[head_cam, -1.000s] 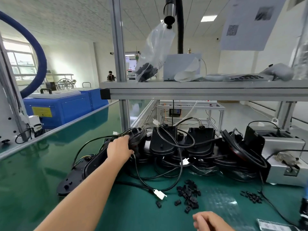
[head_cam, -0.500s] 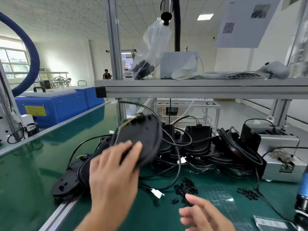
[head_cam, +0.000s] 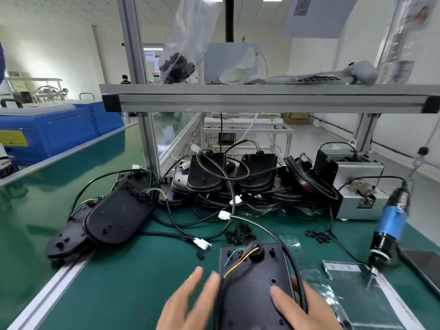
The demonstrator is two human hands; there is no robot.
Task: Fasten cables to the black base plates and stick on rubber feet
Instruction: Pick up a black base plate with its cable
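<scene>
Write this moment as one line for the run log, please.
base plate on mat, near edge | right hand grips it | left hand open beside | rubber feet loose behind

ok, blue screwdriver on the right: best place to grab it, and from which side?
Grip the blue barrel of the electric screwdriver, coming in from its left with the right hand. It hangs tilted, bit down on the mat, cable at the top; the barrel is the widest, most exposed section.

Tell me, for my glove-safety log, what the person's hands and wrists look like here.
Both the left hand and the right hand are bare: no gloves, rings or watch show. No sleeve reaches the wrists. The left hand is blurred, so fine detail cannot be told.
</scene>
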